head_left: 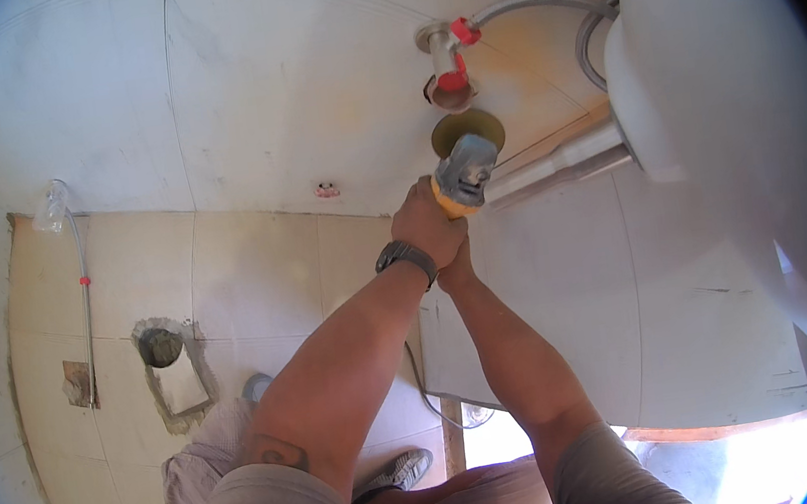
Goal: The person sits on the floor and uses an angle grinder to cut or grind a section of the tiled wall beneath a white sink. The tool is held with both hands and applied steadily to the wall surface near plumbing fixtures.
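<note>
An angle grinder [465, 179] with a grey head and yellow-orange body is held out ahead of me. Its round, brownish disc [469, 131] is up against or close to the white tiled wall; whether it touches, I cannot tell. My left hand [425, 224], below a dark wristwatch, is wrapped round the body just behind the head. Lower and partly hidden by it, my right hand [457, 258] is closed on the grinder's rear. Just above the disc, a pipe opening [452, 95] sits in the wall beneath a metal valve [442, 51] with red parts.
A white ceramic fixture [739, 110] fills the right side, with a pale pipe [554, 163] running to the wall. A braided hose [534, 1] joins the valve to it. A power cord [419, 381] hangs below my arms. A cemented floor hole [161, 347] and thin hose [86, 311] lie left.
</note>
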The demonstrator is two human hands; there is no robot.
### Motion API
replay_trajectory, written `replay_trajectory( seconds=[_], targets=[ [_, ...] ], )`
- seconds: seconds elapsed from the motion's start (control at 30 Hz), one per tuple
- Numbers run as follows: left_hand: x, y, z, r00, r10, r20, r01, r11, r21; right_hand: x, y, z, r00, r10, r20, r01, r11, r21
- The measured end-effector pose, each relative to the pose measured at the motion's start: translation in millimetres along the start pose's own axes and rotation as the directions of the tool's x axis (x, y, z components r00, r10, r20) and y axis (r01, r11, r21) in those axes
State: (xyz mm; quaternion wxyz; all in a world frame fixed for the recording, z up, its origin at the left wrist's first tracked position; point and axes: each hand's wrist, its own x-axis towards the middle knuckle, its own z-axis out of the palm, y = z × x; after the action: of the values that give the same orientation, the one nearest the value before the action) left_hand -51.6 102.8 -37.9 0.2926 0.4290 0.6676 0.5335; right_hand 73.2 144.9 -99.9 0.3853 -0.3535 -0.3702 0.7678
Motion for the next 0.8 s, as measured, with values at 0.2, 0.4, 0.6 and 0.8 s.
replay_trajectory(
  seconds=[0.2, 0.4, 0.6, 0.8],
  targets=[
    [3.6, 23.0, -5.3, 0.999, 0.035, 0.002, -0.035, 0.999, -0.005, 4.5, -12.1, -3.1, 0.936, -0.313, 0.164, 0.305, 0.483, -0.821],
    [3.0, 28.8, -9.4, 1.0, 0.029, 0.008, -0.029, 0.999, -0.017, 7.2, -17.3, -4.5, 0.887, -0.375, 0.271, 0.384, 0.269, -0.884],
    [4.6, 30.5, -8.8, 1.0, -0.002, -0.024, 0.001, 0.999, -0.037, 4.3, -22.1, 3.3, 0.919, -0.356, 0.17, 0.359, 0.577, -0.734],
    [3.5, 31.8, -15.4, 0.999, -0.016, -0.035, 0.014, 0.999, -0.049, 0.0, -26.0, 11.2, 0.9, -0.373, 0.225, 0.329, 0.245, -0.912]
  ],
)
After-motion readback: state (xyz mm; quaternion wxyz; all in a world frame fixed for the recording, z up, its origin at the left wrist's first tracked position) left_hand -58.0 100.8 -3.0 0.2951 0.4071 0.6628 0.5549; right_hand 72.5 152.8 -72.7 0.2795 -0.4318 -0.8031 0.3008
